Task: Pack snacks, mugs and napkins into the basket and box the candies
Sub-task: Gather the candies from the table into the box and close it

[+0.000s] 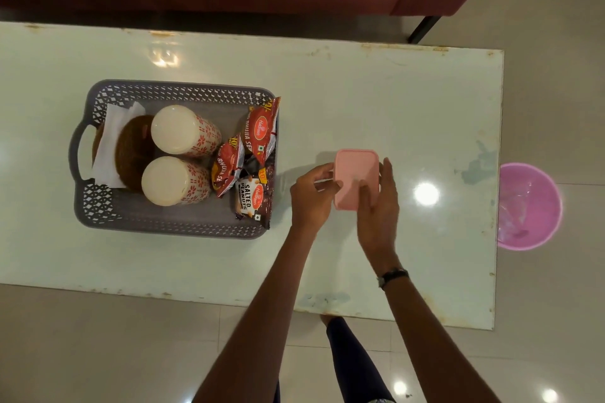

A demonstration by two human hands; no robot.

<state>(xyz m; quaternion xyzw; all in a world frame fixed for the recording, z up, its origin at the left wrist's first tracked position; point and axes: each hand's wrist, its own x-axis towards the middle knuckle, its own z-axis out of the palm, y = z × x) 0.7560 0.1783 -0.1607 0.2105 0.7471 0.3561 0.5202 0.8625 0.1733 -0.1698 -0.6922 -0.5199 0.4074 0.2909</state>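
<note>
Pink plastic lidded box (356, 178) on the counter (409, 101), both hands' grip clamped on it; judging it shut, basket it next.

The pink box (355, 178) stands lidded, its contents hidden; the tabletop (360, 101) runs off the left edge; the brown round thing (132, 154) under the napkin (109, 141) is unclear.
</note>
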